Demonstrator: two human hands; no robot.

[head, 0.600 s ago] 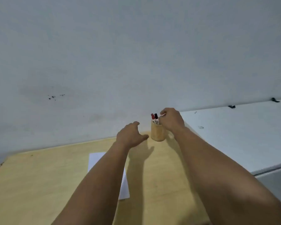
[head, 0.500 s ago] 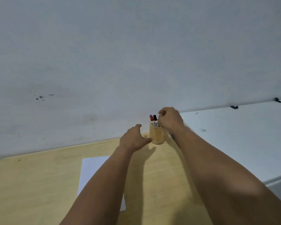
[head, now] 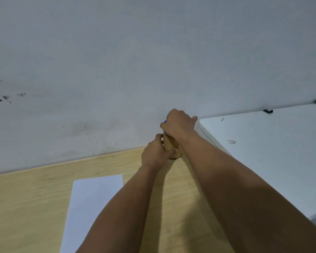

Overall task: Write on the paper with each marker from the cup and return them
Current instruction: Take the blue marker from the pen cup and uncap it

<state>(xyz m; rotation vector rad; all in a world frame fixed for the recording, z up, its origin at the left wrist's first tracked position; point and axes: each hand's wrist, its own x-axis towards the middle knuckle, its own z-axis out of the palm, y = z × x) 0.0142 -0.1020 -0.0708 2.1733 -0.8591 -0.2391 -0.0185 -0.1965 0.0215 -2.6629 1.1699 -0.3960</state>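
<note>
A small wooden cup (head: pixel 170 146) stands at the back of the wooden table (head: pixel 26 207), close to the wall. My left hand (head: pixel 154 155) is wrapped around the cup's left side. My right hand (head: pixel 178 126) sits over the cup's mouth, fingers closed around a marker whose blue tip (head: pixel 165 121) pokes out at the left of the fist. The red and black markers are hidden behind my hands. A white sheet of paper (head: pixel 91 203) lies flat on the table, nearer to me and left of my arms.
A pale wall (head: pixel 153 61) rises right behind the cup. A white table (head: pixel 272 152) adjoins on the right, with a small scrap (head: pixel 231 141) and two dark clips (head: pixel 268 111) at its far edge.
My left hand moved right and closed on the cup. My right hand rose slightly over the cup's mouth, now covering the red and black markers; a blue tip shows. The view shifted.
</note>
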